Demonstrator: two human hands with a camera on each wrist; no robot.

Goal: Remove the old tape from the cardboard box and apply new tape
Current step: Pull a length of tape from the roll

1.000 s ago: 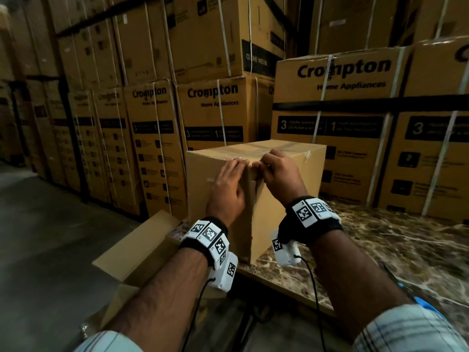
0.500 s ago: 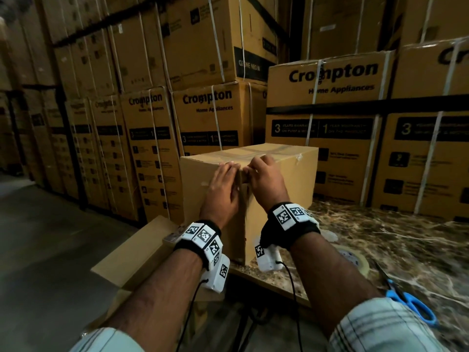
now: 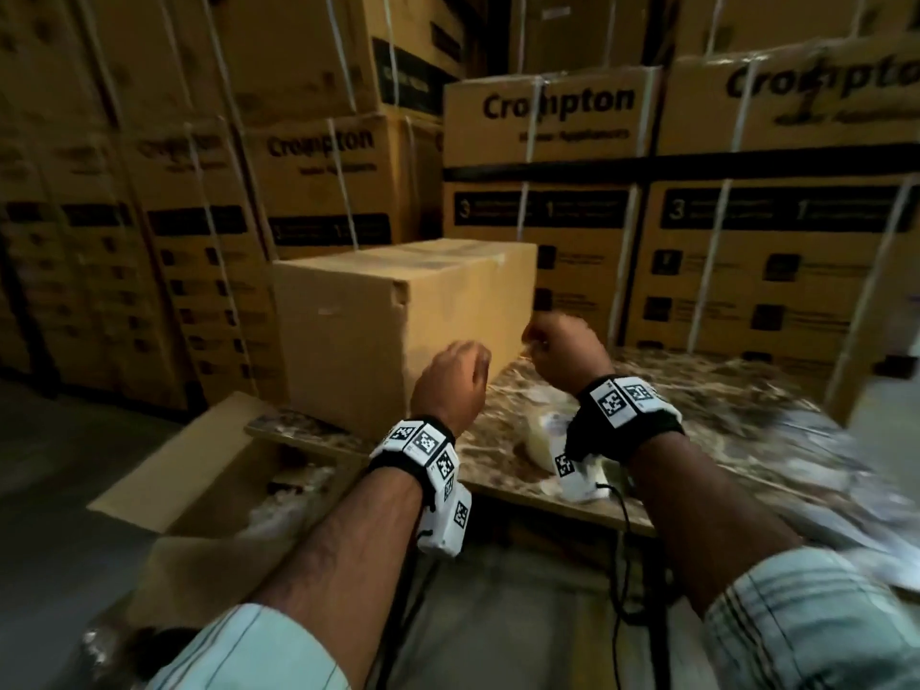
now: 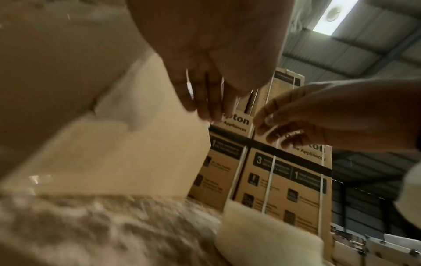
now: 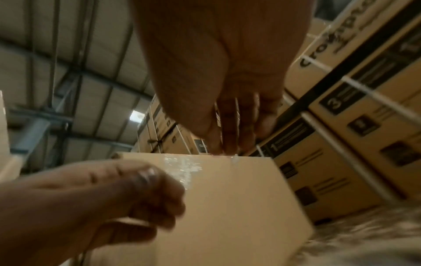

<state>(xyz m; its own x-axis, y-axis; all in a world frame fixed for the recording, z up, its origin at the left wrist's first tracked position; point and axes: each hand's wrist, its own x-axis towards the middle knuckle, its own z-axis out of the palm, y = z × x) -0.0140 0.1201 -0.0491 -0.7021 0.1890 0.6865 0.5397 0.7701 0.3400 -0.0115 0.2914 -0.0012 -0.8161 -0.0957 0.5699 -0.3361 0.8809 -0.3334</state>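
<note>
Both hands off the box point(image 3: 348, 331), raised beside its near corner. Left hand point(image 3: 450, 385) fingers curled, right hand point(image 3: 565, 348) pinching clear tape point(image 5: 182, 167); left grip unclear.

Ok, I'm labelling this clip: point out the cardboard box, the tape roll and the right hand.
cardboard box point(image 3: 343, 341), head view, left side face.
tape roll point(image 3: 540, 433), head view, pale side of the roll.
right hand point(image 3: 565, 348), head view, back of the hand.

- The cardboard box point(image 3: 398, 331) sits on the desk point(image 3: 697, 420), just beyond the left fingers point(image 3: 473, 353).
- A tape roll point(image 3: 540, 433) lies on the desk below the right fingers point(image 3: 535, 336).
- Stacked cartons point(image 3: 547, 156) stand behind.
</note>
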